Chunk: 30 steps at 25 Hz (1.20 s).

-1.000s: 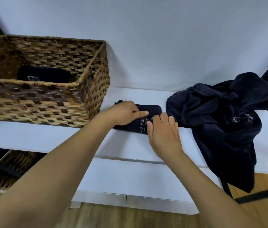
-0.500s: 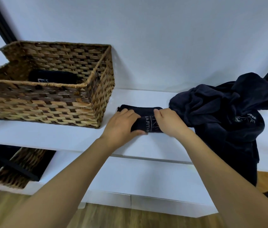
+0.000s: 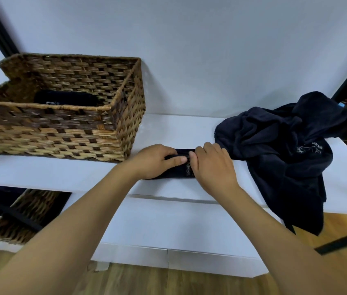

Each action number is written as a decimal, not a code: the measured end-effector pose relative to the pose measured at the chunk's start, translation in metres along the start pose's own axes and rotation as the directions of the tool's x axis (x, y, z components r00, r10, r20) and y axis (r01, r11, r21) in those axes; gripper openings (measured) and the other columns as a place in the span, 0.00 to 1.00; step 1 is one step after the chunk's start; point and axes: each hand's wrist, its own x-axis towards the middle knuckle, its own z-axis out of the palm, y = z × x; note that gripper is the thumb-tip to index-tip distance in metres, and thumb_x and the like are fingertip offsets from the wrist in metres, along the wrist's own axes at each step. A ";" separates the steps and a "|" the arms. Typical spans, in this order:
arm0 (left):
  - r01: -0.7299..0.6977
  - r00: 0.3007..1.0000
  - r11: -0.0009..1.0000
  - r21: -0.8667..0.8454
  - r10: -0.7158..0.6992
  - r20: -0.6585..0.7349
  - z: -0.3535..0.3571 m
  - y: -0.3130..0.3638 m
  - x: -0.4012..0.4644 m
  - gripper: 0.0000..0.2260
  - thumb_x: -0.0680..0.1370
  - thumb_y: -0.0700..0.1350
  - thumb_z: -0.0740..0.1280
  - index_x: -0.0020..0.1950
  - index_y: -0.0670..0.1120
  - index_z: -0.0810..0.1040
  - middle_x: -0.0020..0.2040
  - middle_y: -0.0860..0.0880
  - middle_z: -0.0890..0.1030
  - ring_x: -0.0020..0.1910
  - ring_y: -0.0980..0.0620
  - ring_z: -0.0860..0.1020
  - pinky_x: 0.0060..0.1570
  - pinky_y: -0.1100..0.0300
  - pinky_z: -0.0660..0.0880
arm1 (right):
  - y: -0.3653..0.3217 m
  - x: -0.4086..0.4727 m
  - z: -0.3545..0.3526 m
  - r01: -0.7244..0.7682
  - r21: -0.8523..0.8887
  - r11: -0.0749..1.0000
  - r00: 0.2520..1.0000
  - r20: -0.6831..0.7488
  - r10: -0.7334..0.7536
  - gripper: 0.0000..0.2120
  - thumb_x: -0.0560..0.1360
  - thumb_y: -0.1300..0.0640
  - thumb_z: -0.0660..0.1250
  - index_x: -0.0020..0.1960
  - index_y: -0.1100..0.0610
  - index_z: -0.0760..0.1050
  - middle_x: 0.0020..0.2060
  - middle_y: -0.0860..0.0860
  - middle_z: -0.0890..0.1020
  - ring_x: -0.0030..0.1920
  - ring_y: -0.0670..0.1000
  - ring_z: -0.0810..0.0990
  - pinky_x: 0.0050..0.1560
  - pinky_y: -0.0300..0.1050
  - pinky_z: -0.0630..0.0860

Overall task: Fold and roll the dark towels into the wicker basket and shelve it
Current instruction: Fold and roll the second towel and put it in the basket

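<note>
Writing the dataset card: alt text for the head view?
Both hands, left hand and right hand, grip a rolled dark towel on a white table. A wicker basket at left holds another rolled towel; a heap of dark towels lies at right.

The basket (image 3: 62, 133) is rough woven wicker in tan and dark brown strands, matt. The towels (image 3: 279, 145) are soft dark navy cloth, matt and slightly napped, one with pale printed lettering. The shelf (image 3: 40, 173) is smooth white board with a faint sheen, above a wood-grain floor (image 3: 147, 282).
</note>
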 end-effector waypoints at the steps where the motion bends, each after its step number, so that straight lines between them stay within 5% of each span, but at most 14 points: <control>1: -0.042 0.995 0.996 0.073 0.049 -0.086 0.007 -0.003 -0.002 0.17 0.83 0.61 0.56 0.43 0.53 0.75 0.41 0.52 0.77 0.43 0.50 0.76 0.41 0.53 0.70 | 0.001 0.006 -0.001 0.001 0.028 1.000 1.000 0.017 -0.001 0.22 0.82 0.50 0.53 0.35 0.58 0.74 0.31 0.54 0.75 0.34 0.59 0.74 0.35 0.50 0.65; 4: -0.067 0.877 0.878 0.474 0.279 -0.392 0.036 -0.011 -0.007 0.18 0.84 0.58 0.52 0.57 0.50 0.77 0.50 0.51 0.77 0.49 0.47 0.74 0.45 0.52 0.66 | 0.003 0.022 -0.008 -0.100 0.148 0.984 0.981 0.179 0.073 0.22 0.84 0.49 0.52 0.34 0.56 0.69 0.32 0.53 0.76 0.35 0.57 0.74 0.35 0.47 0.63; 6: -0.007 0.814 0.772 0.636 0.374 -0.445 0.054 -0.011 -0.014 0.21 0.82 0.59 0.56 0.60 0.45 0.77 0.50 0.47 0.78 0.47 0.44 0.74 0.46 0.50 0.67 | 0.006 0.029 -0.006 -0.198 0.208 0.958 0.948 0.288 0.134 0.22 0.84 0.48 0.51 0.35 0.56 0.68 0.34 0.52 0.74 0.37 0.56 0.72 0.37 0.48 0.64; 11: 0.040 0.838 0.733 0.679 0.346 -0.422 0.055 -0.010 -0.009 0.30 0.74 0.69 0.63 0.58 0.44 0.78 0.47 0.48 0.77 0.46 0.44 0.73 0.46 0.51 0.67 | 0.011 0.051 -0.009 -0.476 0.307 0.824 0.775 0.590 0.228 0.24 0.83 0.46 0.54 0.32 0.58 0.65 0.29 0.52 0.71 0.33 0.57 0.71 0.32 0.47 0.65; 13: -0.013 0.921 0.809 0.588 0.238 -0.308 0.035 -0.008 0.004 0.28 0.71 0.71 0.63 0.52 0.47 0.77 0.45 0.51 0.75 0.46 0.47 0.72 0.44 0.54 0.64 | 0.004 0.044 -0.009 -0.419 0.259 0.870 0.824 0.511 0.244 0.22 0.83 0.46 0.52 0.36 0.58 0.69 0.33 0.52 0.73 0.39 0.58 0.72 0.38 0.49 0.67; 15: -0.102 0.980 0.914 0.392 0.161 -0.120 0.013 -0.009 0.019 0.23 0.70 0.70 0.68 0.48 0.52 0.74 0.43 0.55 0.74 0.46 0.51 0.70 0.43 0.54 0.64 | -0.005 0.025 -0.001 -0.240 0.136 0.961 0.952 0.227 0.206 0.21 0.83 0.46 0.50 0.45 0.58 0.74 0.42 0.54 0.76 0.43 0.59 0.72 0.44 0.52 0.68; 17: -0.083 0.996 0.981 0.176 0.079 0.032 -0.004 -0.012 0.032 0.19 0.69 0.66 0.74 0.46 0.54 0.74 0.43 0.56 0.74 0.46 0.53 0.72 0.45 0.54 0.70 | -0.016 0.004 0.003 -0.111 -0.018 0.994 0.990 0.081 0.112 0.20 0.82 0.47 0.51 0.48 0.59 0.76 0.44 0.56 0.75 0.44 0.59 0.70 0.45 0.53 0.66; 21: 0.022 0.989 1.000 -0.020 -0.019 0.149 -0.011 -0.022 0.053 0.23 0.60 0.69 0.76 0.45 0.57 0.78 0.48 0.56 0.76 0.46 0.54 0.77 0.48 0.55 0.75 | -0.015 0.006 0.011 -0.115 0.038 0.993 0.993 0.044 0.113 0.21 0.83 0.47 0.50 0.46 0.58 0.76 0.41 0.55 0.74 0.42 0.57 0.69 0.43 0.52 0.64; 26: -0.052 0.987 0.988 -0.146 0.029 -0.155 0.003 -0.030 0.045 0.26 0.63 0.66 0.77 0.50 0.53 0.73 0.49 0.55 0.77 0.47 0.53 0.75 0.47 0.54 0.75 | 0.001 0.045 0.011 -0.199 0.233 0.952 0.950 0.284 0.129 0.21 0.84 0.48 0.48 0.37 0.54 0.68 0.35 0.51 0.74 0.40 0.58 0.72 0.40 0.50 0.64; 30: -0.065 0.863 0.910 0.410 0.257 -0.434 0.035 -0.029 0.025 0.26 0.75 0.69 0.59 0.55 0.48 0.77 0.48 0.50 0.78 0.47 0.47 0.74 0.45 0.51 0.71 | 0.008 0.066 0.011 -0.356 0.270 0.895 0.868 0.450 0.209 0.24 0.84 0.47 0.50 0.32 0.55 0.66 0.30 0.50 0.72 0.36 0.57 0.72 0.36 0.48 0.65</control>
